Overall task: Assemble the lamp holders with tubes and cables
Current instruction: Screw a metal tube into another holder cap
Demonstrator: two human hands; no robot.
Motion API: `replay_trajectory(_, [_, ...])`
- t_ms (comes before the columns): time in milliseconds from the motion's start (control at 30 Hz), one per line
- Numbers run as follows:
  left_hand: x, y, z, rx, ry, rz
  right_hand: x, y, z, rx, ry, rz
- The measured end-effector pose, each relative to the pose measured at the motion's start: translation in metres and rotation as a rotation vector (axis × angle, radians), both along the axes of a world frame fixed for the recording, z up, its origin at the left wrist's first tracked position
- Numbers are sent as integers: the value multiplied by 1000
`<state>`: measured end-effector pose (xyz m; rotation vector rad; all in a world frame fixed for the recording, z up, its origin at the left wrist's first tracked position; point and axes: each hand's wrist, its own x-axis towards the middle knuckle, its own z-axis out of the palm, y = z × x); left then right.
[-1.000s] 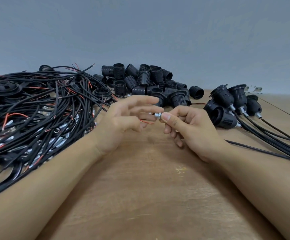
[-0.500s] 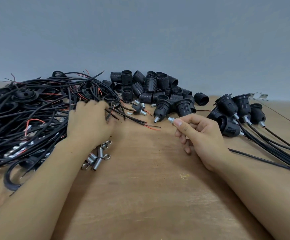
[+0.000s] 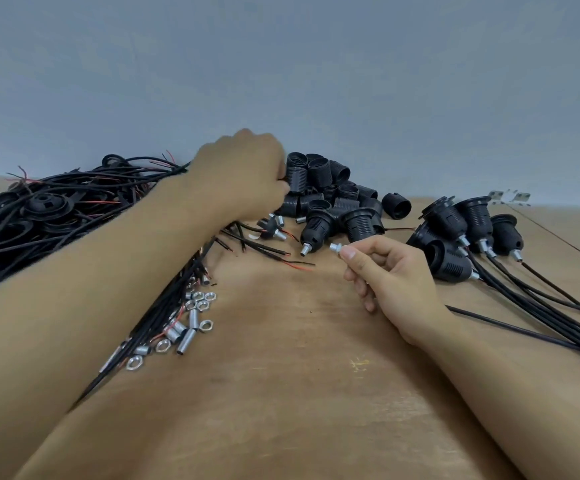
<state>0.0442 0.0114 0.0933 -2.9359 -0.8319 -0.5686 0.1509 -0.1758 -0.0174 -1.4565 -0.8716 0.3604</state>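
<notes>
**Small tube in my right hand, left hand at the holder pile**

Nearest to me, on the left part of the wooden worktop (image 3: pixel 299 393), lie loose metal nuts and short tubes (image 3: pixel 191 318), just beside the edge of the cable heap. A little farther, my right hand (image 3: pixel 390 282) is lifted above the middle of the worktop and pinches a small metal tube (image 3: pixel 335 247) between thumb and first finger; the other fingers are curled under. Its free end points to a black lamp holder (image 3: pixel 318 225) with a metal tube already in its bottom, near but not touching. Some stripped cable ends (image 3: pixel 288 259), red and black, lie between the two hands.

The big tangle of black cables (image 3: pixel 56 216) covers the far left corner. At the right edge, assembled holders with cables (image 3: pixel 461 233) lie together. Farthest, my left hand (image 3: pixel 243 178) reaches into the pile of black threaded holders (image 3: pixel 326 183) at the back edge; its fingers are curled against one holder, but I cannot tell if they really grip it
</notes>
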Motion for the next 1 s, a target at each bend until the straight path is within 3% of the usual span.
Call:
replay_trajectory(367, [66, 18, -60, -166, 407, -151, 8, 0, 0, 15, -1, -35])
replay_trajectory(567, [45, 43, -46, -122, 168, -150, 8, -1, 0, -8, -46, -31])
replay_trajectory(733, [7, 74, -39, 53, 342, 9, 7, -1, 0, -4, -27, -45])
replay_trajectory(833, [-14, 86, -53, 45, 483, 101, 8, -1, 0, -5, -15, -50])
replay_trajectory(1000, [-28, 87, -67, -37, 279, 37, 8, -2, -1, -20, -11, -51])
